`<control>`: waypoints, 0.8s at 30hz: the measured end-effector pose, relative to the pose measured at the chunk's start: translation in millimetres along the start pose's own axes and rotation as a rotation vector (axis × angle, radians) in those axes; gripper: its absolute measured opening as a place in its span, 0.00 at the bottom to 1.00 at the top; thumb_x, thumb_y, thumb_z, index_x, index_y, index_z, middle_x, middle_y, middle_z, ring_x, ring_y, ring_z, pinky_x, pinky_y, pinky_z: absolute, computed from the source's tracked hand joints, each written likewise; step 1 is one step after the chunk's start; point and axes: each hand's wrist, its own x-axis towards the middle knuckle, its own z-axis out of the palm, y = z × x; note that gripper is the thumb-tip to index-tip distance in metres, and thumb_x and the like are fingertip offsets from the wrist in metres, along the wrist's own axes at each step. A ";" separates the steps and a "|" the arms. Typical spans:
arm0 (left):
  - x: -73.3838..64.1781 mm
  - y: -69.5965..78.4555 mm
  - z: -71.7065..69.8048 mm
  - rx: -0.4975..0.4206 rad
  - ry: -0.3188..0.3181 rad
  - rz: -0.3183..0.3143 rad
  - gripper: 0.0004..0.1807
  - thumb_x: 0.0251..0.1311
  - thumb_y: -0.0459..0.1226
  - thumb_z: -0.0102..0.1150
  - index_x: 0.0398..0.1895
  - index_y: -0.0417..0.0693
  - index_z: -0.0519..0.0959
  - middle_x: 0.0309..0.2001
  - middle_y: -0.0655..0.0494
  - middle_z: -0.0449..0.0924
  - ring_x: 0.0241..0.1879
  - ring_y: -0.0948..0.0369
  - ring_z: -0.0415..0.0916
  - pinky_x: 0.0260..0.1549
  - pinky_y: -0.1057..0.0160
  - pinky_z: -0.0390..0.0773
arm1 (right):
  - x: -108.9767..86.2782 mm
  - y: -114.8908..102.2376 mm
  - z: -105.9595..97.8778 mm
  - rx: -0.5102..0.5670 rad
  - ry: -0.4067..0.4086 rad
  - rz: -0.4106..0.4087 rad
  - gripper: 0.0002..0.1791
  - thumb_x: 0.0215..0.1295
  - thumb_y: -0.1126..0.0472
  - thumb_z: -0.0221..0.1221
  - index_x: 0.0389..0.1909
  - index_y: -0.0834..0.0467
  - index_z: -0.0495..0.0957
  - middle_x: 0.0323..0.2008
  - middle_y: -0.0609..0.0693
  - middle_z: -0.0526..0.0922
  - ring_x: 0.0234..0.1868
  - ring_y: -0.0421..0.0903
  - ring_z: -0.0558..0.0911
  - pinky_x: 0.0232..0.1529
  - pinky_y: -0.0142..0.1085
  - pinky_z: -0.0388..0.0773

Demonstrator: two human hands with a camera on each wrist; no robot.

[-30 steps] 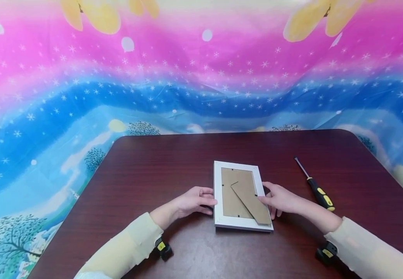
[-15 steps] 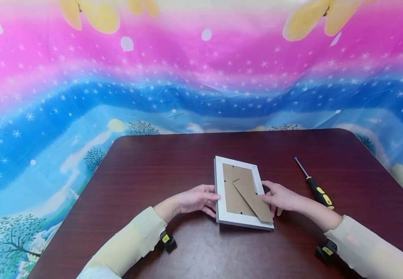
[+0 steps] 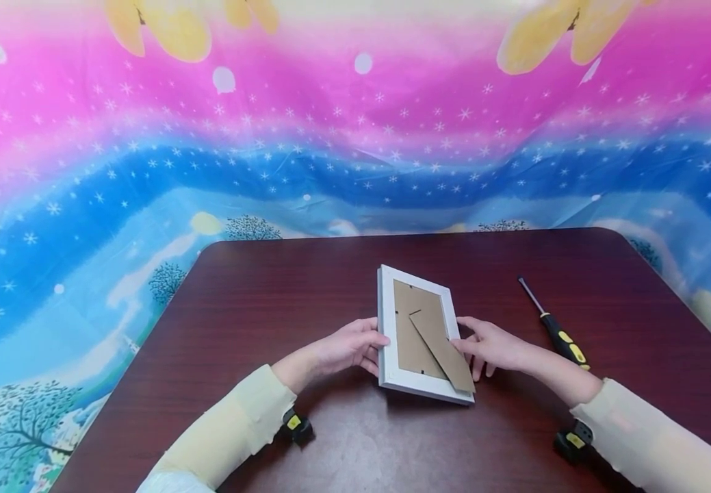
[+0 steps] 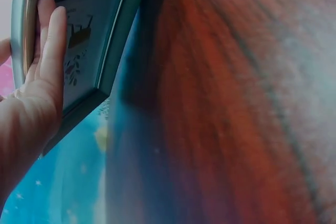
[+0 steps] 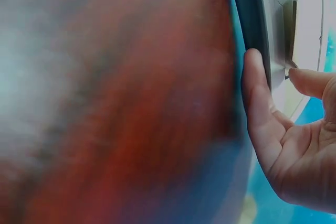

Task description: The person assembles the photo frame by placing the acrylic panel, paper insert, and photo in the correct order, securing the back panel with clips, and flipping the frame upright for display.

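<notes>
A white picture frame [image 3: 406, 346] is held back side up and tilted above the table, its far end raised. Its brown backing board carries a slanting easel stand [image 3: 445, 351]. My left hand [image 3: 347, 348] grips the left edge, thumb on the back. In the left wrist view, that hand's fingers [image 4: 52, 51] lie against the front, where a print [image 4: 79, 56] with a leafy sprig shows. My right hand [image 3: 498, 346] holds the right edge. The right wrist view shows its thumb [image 5: 310, 81] at the back near the stand and a finger along the frame's side.
A black and yellow screwdriver [image 3: 564, 341] lies right of the frame on the dark red-brown table [image 3: 275, 287]. Behind the table hangs a colourful printed cloth [image 3: 355, 137]. Small black and yellow devices [image 3: 296, 426] sit at both wrists.
The picture frame has lifted off the table and tilted up, its far end rising. My left hand has moved slightly up and right with it; the screwdriver has stayed put.
</notes>
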 end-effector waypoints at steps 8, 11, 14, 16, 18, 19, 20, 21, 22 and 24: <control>-8.7 27.4 6.7 0.104 0.083 0.058 0.16 0.61 0.32 0.50 0.50 0.33 0.66 0.30 0.52 0.82 0.25 0.60 0.81 0.21 0.61 0.81 | 3.4 -29.7 -16.8 -0.136 0.111 -0.056 0.36 0.74 0.54 0.52 0.71 0.70 0.50 0.32 0.53 0.82 0.28 0.47 0.83 0.23 0.42 0.78; -10.4 38.5 10.7 0.181 0.100 0.063 0.18 0.59 0.32 0.51 0.50 0.31 0.66 0.29 0.52 0.81 0.23 0.60 0.80 0.18 0.62 0.80 | 3.9 -45.8 -23.0 -0.128 0.127 -0.102 0.35 0.75 0.53 0.51 0.71 0.68 0.50 0.33 0.56 0.82 0.28 0.47 0.83 0.24 0.43 0.78; -10.5 47.4 15.3 0.255 0.101 0.063 0.18 0.58 0.32 0.52 0.50 0.30 0.67 0.28 0.50 0.81 0.20 0.59 0.79 0.16 0.61 0.79 | 4.8 -61.7 -26.3 -0.108 0.134 -0.138 0.35 0.75 0.52 0.50 0.72 0.67 0.49 0.32 0.55 0.82 0.28 0.47 0.83 0.24 0.44 0.78; -9.9 51.9 18.2 0.297 0.102 0.060 0.18 0.59 0.31 0.53 0.50 0.31 0.67 0.28 0.47 0.81 0.19 0.58 0.79 0.15 0.60 0.79 | 6.2 -71.7 -26.8 -0.087 0.139 -0.155 0.36 0.75 0.51 0.50 0.73 0.66 0.47 0.32 0.55 0.82 0.28 0.48 0.83 0.24 0.44 0.78; -8.8 55.5 20.4 0.339 0.110 0.057 0.17 0.59 0.31 0.54 0.50 0.31 0.68 0.27 0.45 0.82 0.18 0.58 0.79 0.15 0.59 0.79 | 8.5 -80.6 -26.6 -0.063 0.148 -0.169 0.37 0.76 0.51 0.50 0.74 0.65 0.45 0.30 0.54 0.82 0.27 0.49 0.83 0.23 0.44 0.77; -8.1 57.1 21.3 0.360 0.115 0.057 0.17 0.59 0.31 0.55 0.50 0.32 0.68 0.27 0.45 0.82 0.18 0.58 0.79 0.15 0.59 0.79 | 10.1 -84.6 -26.4 -0.048 0.152 -0.176 0.38 0.76 0.51 0.50 0.74 0.65 0.44 0.30 0.54 0.82 0.27 0.50 0.83 0.23 0.44 0.77; -7.6 58.7 22.0 0.378 0.119 0.057 0.17 0.59 0.31 0.55 0.50 0.32 0.69 0.27 0.44 0.82 0.17 0.57 0.79 0.14 0.58 0.79 | 12.0 -88.4 -26.1 -0.030 0.156 -0.184 0.38 0.76 0.51 0.50 0.74 0.65 0.43 0.30 0.55 0.81 0.26 0.51 0.83 0.22 0.44 0.77; -7.0 60.3 22.8 0.395 0.124 0.055 0.16 0.60 0.31 0.56 0.49 0.33 0.69 0.27 0.45 0.82 0.17 0.57 0.79 0.14 0.57 0.79 | 14.1 -91.9 -25.7 -0.011 0.160 -0.187 0.38 0.76 0.51 0.49 0.74 0.64 0.42 0.29 0.56 0.81 0.26 0.51 0.83 0.22 0.44 0.77; -6.1 61.6 23.5 0.408 0.126 0.055 0.16 0.60 0.31 0.57 0.49 0.34 0.69 0.27 0.45 0.82 0.17 0.57 0.79 0.14 0.57 0.79 | 16.4 -95.2 -25.4 0.006 0.164 -0.188 0.39 0.76 0.51 0.49 0.75 0.64 0.41 0.29 0.57 0.81 0.26 0.52 0.83 0.21 0.44 0.78; -4.7 64.7 25.4 0.431 0.121 0.054 0.16 0.60 0.32 0.57 0.49 0.35 0.69 0.26 0.45 0.82 0.16 0.56 0.78 0.14 0.55 0.79 | 21.3 -100.9 -24.8 0.037 0.172 -0.188 0.39 0.76 0.51 0.50 0.75 0.63 0.40 0.28 0.58 0.81 0.25 0.53 0.83 0.21 0.43 0.78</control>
